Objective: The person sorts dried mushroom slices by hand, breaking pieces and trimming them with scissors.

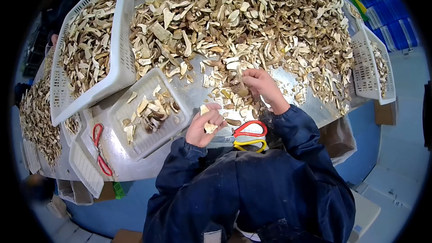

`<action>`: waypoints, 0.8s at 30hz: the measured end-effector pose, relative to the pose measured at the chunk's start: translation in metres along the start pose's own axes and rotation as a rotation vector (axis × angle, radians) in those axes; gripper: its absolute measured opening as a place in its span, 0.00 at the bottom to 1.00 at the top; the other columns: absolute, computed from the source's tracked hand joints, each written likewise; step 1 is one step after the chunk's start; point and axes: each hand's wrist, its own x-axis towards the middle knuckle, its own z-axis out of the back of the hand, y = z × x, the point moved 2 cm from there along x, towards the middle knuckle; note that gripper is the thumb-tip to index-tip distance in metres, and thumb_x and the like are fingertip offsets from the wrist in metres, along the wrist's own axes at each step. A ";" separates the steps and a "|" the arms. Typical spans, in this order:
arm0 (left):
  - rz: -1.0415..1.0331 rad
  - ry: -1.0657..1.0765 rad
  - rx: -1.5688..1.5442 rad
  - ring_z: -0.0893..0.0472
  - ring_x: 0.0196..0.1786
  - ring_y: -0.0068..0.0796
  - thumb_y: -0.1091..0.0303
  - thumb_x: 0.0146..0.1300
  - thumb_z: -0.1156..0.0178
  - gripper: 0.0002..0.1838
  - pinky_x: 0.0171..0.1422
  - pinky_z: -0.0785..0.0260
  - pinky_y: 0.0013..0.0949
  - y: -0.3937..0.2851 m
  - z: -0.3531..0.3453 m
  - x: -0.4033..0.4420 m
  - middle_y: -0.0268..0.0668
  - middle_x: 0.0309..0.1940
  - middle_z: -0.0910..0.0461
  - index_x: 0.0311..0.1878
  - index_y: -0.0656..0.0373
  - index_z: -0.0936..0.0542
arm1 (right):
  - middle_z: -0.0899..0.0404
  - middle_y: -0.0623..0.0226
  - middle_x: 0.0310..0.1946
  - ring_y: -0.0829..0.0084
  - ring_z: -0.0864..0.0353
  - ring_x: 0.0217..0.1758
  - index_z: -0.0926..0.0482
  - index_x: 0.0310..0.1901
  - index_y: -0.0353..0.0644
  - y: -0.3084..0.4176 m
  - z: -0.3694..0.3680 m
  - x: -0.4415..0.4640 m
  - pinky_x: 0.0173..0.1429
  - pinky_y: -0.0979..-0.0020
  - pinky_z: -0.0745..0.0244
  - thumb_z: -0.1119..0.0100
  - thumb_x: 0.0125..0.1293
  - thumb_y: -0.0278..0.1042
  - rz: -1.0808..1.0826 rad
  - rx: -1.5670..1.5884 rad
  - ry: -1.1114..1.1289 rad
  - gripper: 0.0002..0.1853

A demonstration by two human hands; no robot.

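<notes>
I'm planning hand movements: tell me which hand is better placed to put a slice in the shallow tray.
Left, most likely: the left hand holds a pale slice beside the shallow tray, while the right hand is farther from it, at the big pile.

The table [130,168] looks shiny metal, the tray [168,129] smooth plastic, the slices [234,15] rough

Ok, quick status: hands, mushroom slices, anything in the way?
Left hand holds pale sliced mushroom. Right hand pinches a slice at the pile. Red-and-yellow scissors beside left hand, not blocking.
</notes>
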 end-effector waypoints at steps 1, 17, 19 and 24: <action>0.002 -0.018 0.015 0.35 0.28 0.18 0.71 0.66 0.50 0.12 0.47 0.33 0.31 0.000 -0.001 0.002 0.25 0.22 0.38 0.51 0.63 0.31 | 0.31 0.76 0.18 0.85 0.41 0.13 0.22 0.40 0.41 -0.001 0.001 -0.002 0.18 0.80 0.46 0.44 0.64 0.31 -0.175 0.317 0.077 0.06; -0.189 -0.092 0.719 0.27 0.33 0.14 0.66 0.62 0.38 0.13 0.38 0.35 0.21 0.006 -0.006 0.011 0.28 0.32 0.22 0.45 0.66 0.22 | 0.32 0.78 0.19 0.86 0.39 0.19 0.25 0.37 0.39 -0.021 -0.042 -0.054 0.23 0.79 0.43 0.46 0.68 0.39 -0.017 0.130 0.250 0.11; -0.140 -0.036 0.863 0.28 0.33 0.14 0.65 0.62 0.38 0.12 0.37 0.35 0.22 0.005 -0.005 0.007 0.27 0.30 0.22 0.42 0.66 0.21 | 0.32 0.76 0.18 0.85 0.37 0.20 0.25 0.32 0.38 -0.016 -0.038 -0.055 0.24 0.77 0.41 0.45 0.67 0.41 0.110 -0.177 0.166 0.13; 0.021 0.026 1.010 0.29 0.32 0.14 0.65 0.61 0.37 0.11 0.36 0.36 0.23 0.010 -0.006 0.000 0.28 0.28 0.23 0.39 0.65 0.19 | 0.36 0.72 0.14 0.83 0.41 0.19 0.27 0.25 0.34 -0.018 -0.050 -0.065 0.24 0.75 0.43 0.48 0.69 0.41 0.119 -0.245 0.279 0.19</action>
